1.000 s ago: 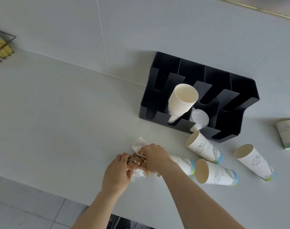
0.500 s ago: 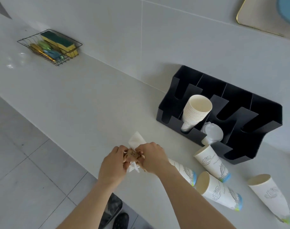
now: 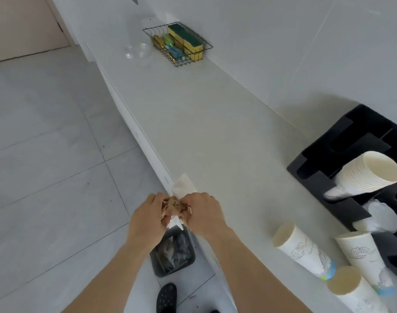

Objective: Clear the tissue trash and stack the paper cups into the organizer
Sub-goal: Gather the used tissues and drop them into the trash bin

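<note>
Hands meet at the counter's front edge: your left hand (image 3: 147,219) and right hand (image 3: 203,214) are pressed in from both sides on a wad of tissue (image 3: 173,206), fingers curled around it. The wad is brown-stained in the middle, with a clean white corner sticking up beyond your knuckles and another hanging down below them.

Directly beneath your hands, on the floor, sits a dark bin (image 3: 173,254) with a liner and some crumpled stuff already in it. Nothing lies between wad and bin. A black perforated shoe (image 3: 167,298) shows just nearer to you than the bin.

Off to the right of your right hand, three printed paper cups lie tipped on the counter (image 3: 215,123): one (image 3: 302,250) nearest your forearm, a second (image 3: 365,258) beyond it, a third (image 3: 353,292) nearer you, touching the second.

Farther right, the black organizer (image 3: 342,141) stands against the wall. One slot holds a leaning stack of cups (image 3: 369,175); a slot beside it holds something whitish, too blurred to name.

Well ahead of your hands, a wire basket (image 3: 177,45) with sponges. Just left of it, two clear lids or bowls, hard to tell.
</note>
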